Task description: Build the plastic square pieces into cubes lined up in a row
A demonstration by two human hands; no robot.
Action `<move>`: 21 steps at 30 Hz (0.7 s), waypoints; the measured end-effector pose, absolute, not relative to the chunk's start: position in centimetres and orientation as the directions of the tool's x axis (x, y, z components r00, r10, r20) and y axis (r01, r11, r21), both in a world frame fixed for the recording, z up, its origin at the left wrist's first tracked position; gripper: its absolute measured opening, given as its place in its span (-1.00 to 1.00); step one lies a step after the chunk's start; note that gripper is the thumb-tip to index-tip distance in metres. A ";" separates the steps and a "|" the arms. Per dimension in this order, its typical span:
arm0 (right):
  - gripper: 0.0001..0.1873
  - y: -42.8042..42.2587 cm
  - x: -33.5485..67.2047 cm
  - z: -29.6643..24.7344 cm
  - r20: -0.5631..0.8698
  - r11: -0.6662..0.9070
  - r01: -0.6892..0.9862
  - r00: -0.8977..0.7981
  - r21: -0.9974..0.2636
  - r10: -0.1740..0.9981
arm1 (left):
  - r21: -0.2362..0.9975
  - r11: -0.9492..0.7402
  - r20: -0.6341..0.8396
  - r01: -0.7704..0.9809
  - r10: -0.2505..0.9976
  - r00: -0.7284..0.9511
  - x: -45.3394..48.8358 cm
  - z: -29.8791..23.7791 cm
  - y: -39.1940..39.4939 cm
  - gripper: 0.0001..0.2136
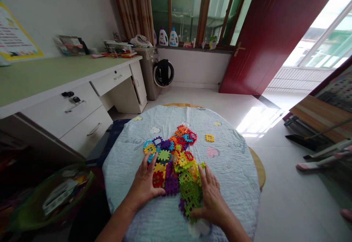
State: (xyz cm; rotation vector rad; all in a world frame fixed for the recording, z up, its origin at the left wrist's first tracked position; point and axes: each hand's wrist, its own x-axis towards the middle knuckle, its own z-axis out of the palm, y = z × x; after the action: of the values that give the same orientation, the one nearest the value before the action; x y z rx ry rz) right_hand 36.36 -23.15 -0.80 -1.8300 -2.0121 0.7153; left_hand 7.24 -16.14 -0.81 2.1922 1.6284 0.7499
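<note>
A pile of colourful plastic interlocking tiles (183,159) lies in the middle of a round table covered with a pale blue cloth (123,187). My left hand (145,181) rests against the pile's left side, fingers spread, beside red and purple tiles (172,184). On the right, my right hand (210,196) has its fingers apart along the edge of the green tiles (188,187), with the thumb over the lower ones. Neither hand visibly grips a piece. One yellow tile (209,138) lies apart, behind and right of the pile.
A desk with white drawers (85,126) runs along the left. A green basket (52,194) holding assorted things stands at lower left. Behind the table are a washing machine (150,69) with its door open and a red door (255,33). A wooden-topped stand (321,121) is on the right.
</note>
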 end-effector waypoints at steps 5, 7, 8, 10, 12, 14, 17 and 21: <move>0.46 -20.6 35.1 -0.8 0.027 0.125 0.767 -0.139 -0.629 0.990 | 0.582 -0.357 0.265 0.731 0.933 0.245 9.4 0.1 -15.2 0.07; 0.36 -19.4 34.7 -1.0 0.101 0.149 0.710 -0.110 -0.688 0.989 | 0.637 -0.371 0.268 0.676 0.928 0.258 10.7 0.4 -15.2 -0.04; 0.29 -18.9 34.5 -1.1 0.132 0.149 0.676 -0.077 -0.721 0.988 | 0.660 -0.374 0.263 0.651 0.927 0.266 11.4 0.5 -15.3 -0.09; 0.17 -17.8 34.2 -1.2 0.170 0.126 0.607 0.014 -0.785 0.985 | 0.699 -0.372 0.249 0.611 0.927 0.279 13.1 0.7 -15.4 -0.16; 0.07 -16.7 34.0 -1.0 0.156 0.071 0.533 0.115 -0.843 0.981 | 0.727 -0.380 0.258 0.572 0.923 0.286 14.7 0.9 -15.5 -0.20; -0.02 -15.7 33.9 -0.4 0.107 0.001 0.450 0.210 -0.893 0.972 | 0.741 -0.402 0.287 0.538 0.914 0.289 16.0 1.2 -15.5 -0.19; -0.13 -13.8 33.8 0.9 0.085 -0.020 0.348 0.284 -0.937 0.955 | 0.719 -0.418 0.320 0.555 0.908 0.270 16.8 1.3 -15.3 -0.10; -0.27 -9.9 33.6 2.7 0.114 0.113 0.343 -0.018 -0.933 0.993 | 0.575 -0.388 0.351 0.720 0.912 0.211 15.2 1.0 -15.2 -0.14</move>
State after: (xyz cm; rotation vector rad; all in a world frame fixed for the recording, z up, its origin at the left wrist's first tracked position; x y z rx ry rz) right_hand 33.64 -9.92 2.68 -1.3706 -1.5117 0.9332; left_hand 15.17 -15.15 0.98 2.2022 1.5376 0.9528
